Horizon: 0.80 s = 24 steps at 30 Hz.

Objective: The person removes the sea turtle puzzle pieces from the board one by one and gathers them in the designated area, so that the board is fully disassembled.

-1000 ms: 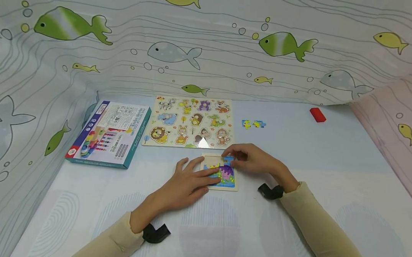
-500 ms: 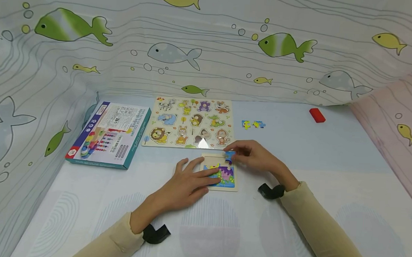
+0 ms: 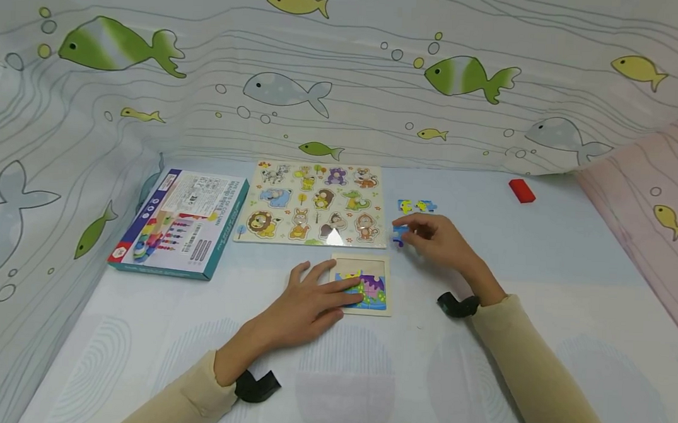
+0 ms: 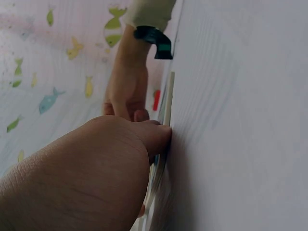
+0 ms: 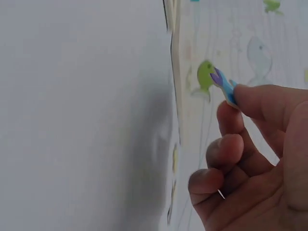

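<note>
A small wooden puzzle tray lies in the middle of the table, its lower part filled with purple, pink, green and blue pieces and its top strip bare wood. My left hand lies over the tray's left side, fingers spread and fingertips on the pieces. My right hand is up and to the right of the tray, pinching a blue puzzle piece between thumb and finger. In the right wrist view that jigsaw piece shows a purple tip. Two blue and yellow puzzle pieces lie just beyond the right hand.
A large animal peg board lies behind the tray. To its left is a boxed toy with a teal side. A red block sits at the back right. A fish-printed cloth rises behind the table.
My right hand has lifted the blue puzzle piece out of the tray's upper right corner and carried it right and away toward the loose pieces. My left hand has stayed put.
</note>
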Motion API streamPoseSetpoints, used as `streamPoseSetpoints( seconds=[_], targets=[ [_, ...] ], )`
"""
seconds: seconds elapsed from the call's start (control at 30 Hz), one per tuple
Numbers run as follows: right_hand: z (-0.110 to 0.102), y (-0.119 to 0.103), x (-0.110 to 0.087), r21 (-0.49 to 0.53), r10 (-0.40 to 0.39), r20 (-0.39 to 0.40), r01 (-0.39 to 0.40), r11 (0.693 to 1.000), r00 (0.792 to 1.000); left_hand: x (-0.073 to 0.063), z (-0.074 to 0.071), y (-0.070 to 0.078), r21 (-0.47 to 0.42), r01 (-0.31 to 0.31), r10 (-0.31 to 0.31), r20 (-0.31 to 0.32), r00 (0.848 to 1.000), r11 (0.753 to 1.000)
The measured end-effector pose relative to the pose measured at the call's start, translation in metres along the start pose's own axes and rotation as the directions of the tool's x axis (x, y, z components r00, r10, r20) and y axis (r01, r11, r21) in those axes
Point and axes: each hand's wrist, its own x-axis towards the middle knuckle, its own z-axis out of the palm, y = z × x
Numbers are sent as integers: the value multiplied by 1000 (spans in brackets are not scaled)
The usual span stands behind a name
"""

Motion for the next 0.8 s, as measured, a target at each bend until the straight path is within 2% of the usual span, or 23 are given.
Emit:
streamPoseSetpoints(
  seconds=[0.13, 0.23, 0.33, 0.43, 0.8],
  targets=[
    [-17, 11, 1, -33, 61, -126, -65, 997, 990, 0, 1, -1, -7, 6, -6, 4, 1000, 1000],
    [-29, 20, 0, -29, 144, -193, -152, 988, 971, -1, 1, -1, -9, 0, 0, -2, 1000, 1000],
    [-41, 28, 0, -19, 231, -226, -242, 970, 946, 0, 1, 0, -7, -11, 11, -14, 1000, 1000],
    [-50, 36, 3, -26, 288, -236, -303, 953, 928, 0, 0, 0, -6, -9, 9, -14, 1000, 1000],
    [-66, 57, 20, -117, 380, -208, -408, 905, 901, -1, -1, 0, 0, -10, 10, -8, 1000, 1000]
  ],
)
